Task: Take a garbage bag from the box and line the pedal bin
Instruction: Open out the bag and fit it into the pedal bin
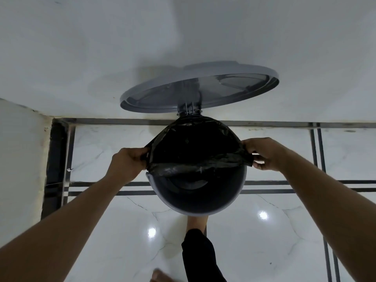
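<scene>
Over a glossy tiled floor (264, 251), the left hand (127, 162) and right hand (262, 152) are each pinching the bag (193, 147); its near edge is probably needing a pull over the bin (195, 202) rim.

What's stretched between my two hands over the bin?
In the head view, the black garbage bag spans from left hand to right hand, over the pedal bin.

Bin (195, 200) sits on the floor (264, 159) against the wall (81, 47), lid (199, 86) up behind it. Bag (193, 147) in its mouth, left hand (128, 161) and right hand (264, 153) either side, foot (196, 222) in front.
</scene>
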Demonstrator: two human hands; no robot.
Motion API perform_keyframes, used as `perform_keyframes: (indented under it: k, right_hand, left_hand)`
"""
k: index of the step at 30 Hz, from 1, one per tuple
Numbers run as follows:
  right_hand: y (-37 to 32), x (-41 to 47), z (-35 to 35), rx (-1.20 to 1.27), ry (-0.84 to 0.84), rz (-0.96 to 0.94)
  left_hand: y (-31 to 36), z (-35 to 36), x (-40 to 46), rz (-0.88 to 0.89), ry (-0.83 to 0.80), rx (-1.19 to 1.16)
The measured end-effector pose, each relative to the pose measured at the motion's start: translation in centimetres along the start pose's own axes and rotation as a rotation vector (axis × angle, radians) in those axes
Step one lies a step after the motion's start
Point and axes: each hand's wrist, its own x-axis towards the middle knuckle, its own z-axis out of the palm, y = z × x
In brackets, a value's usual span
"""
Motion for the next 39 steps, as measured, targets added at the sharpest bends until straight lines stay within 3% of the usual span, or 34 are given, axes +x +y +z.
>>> perform_keyframes:
  k: [4,10,18,20,23,25,27,29,34,36,39]
  right_hand:
    - [0.8,-0.7,-0.6,0.004,0.016,-0.033]
    - [3.7,-2.2,-0.7,0.179,0.015,-0.035]
    - [6.2,-3.9,0.7,0.325,-0.013,0.076]
    - [6.8,-4.4,0.7,0.401,-0.010,0.125]
    - [7.5,-5.1,1.0,0.605,-0.109,0.185]
    - [7.8,-5.5,1.5,0.732,-0.164,0.210]
    - [8.2,-5.8,2.2,0.862,-0.206,0.232]
    - [8.5,-6.2,2.7,0.974,-0.228,0.245]
    - [9.0,-6.6,3.4,1.073,-0.289,0.240]
    - [8.9,-6.8,3.7,1.102,-0.316,0.229]
    - [8.7,-7.3,4.4,1.153,-0.338,0.234]
  left_hand:
    - [0.4,-0.3,-0.5,-0.131,-0.091,-0.099]
    - [-0.3,-0.3,-1.9,-0.239,0.095,-0.428]
    - [0.9,1.6,-4.4,-0.290,0.141,-0.880]
    - [1.0,2.1,-4.8,-0.252,0.204,-0.868]
    - [0.2,3.0,-5.4,-0.302,0.363,-0.598]
    - [-0.1,3.5,-5.8,-0.341,0.368,-0.463]
    - [-0.2,3.9,-6.3,-0.359,0.364,-0.498]
    - [0.0,4.0,-6.6,-0.422,0.346,-0.686]
    - [1.6,4.7,-7.4,-0.656,0.071,-1.357]
    - [2.1,5.1,-7.6,-0.659,0.009,-1.587]
    - [2.6,6.0,-8.1,-0.560,-0.065,-1.641]
